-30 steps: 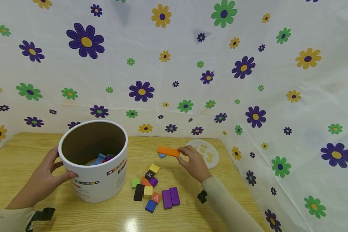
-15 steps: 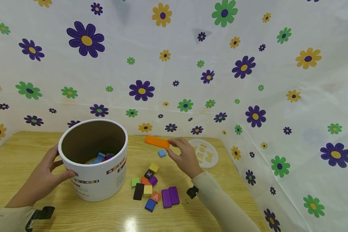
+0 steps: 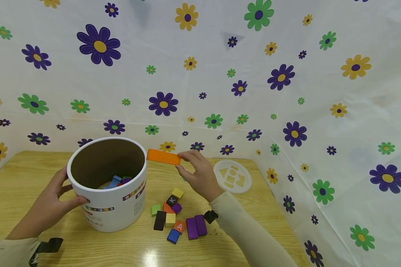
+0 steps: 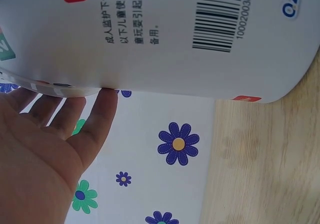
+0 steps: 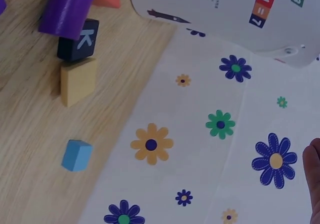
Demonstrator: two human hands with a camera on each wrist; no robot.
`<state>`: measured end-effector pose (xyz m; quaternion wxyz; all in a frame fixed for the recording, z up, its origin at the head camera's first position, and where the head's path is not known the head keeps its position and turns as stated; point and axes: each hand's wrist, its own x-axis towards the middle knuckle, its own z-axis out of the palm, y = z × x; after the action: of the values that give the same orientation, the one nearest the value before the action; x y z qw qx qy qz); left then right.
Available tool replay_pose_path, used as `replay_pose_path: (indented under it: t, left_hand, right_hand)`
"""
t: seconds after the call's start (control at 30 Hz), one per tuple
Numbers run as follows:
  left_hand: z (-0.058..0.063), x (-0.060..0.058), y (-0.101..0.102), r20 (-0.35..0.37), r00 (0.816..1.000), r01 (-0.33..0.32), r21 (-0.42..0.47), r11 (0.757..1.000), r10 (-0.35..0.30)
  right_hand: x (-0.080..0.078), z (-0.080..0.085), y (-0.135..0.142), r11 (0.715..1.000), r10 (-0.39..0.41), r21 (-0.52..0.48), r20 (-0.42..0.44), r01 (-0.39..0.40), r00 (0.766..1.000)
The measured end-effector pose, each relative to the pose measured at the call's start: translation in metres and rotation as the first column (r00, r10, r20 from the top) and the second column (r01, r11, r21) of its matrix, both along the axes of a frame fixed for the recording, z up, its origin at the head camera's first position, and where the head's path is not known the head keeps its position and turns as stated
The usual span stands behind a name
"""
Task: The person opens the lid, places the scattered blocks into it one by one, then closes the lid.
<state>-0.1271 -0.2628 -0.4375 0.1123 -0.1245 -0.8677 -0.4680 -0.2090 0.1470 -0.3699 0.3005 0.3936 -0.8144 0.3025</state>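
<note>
Left hand (image 3: 51,202): grip holding white cylindrical bucket (image 3: 118,207)
Right hand (image 3: 200,176): grip pinching flat orange rectangular block (image 3: 163,157) near it

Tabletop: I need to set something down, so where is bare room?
Bare table shows left of the white bucket, beyond the left hand; in front of the bucket; and between the right sleeve and white cutout disc. It is crowded just right of the bucket, where small blocks cluster.

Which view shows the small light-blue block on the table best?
The right wrist view: the light-blue block sits there in plain sight. In the head view, the right hand hides all but a sliver; the left wrist view does not show it.
</note>
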Motion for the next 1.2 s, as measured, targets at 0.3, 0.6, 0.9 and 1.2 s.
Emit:
replay_pose_path:
  t: [0.3, 0.6, 0.9, 1.2]
  left_hand:
    - [-0.001, 0.0, 0.001, 0.018, 1.0, -0.009, -0.005, 1.0, 0.009]
    - [-0.001, 0.0, 0.001, 0.009, 1.0, -0.008, -0.006, 1.0, 0.008]
    - [0.0, 0.0, 0.001, 0.014, 1.0, -0.014, -0.01, 1.0, 0.014]
    - [-0.002, 0.0, 0.0, 0.022, 1.0, -0.021, -0.01, 1.0, 0.021]
  right_hand:
    - [0.003, 0.01, -0.009, 0.999, 0.023, 0.04, -0.052, -0.021, 0.998]
    - [0.001, 0.015, -0.017, 0.997, 0.025, 0.077, -0.076, -0.019, 0.997]
    - [0.0, 0.02, -0.027, 0.995, 0.046, 0.096, -0.088, -0.037, 0.995]
    - [0.001, 0.024, -0.043, 0.993, 0.072, 0.1, -0.102, -0.062, 0.992]
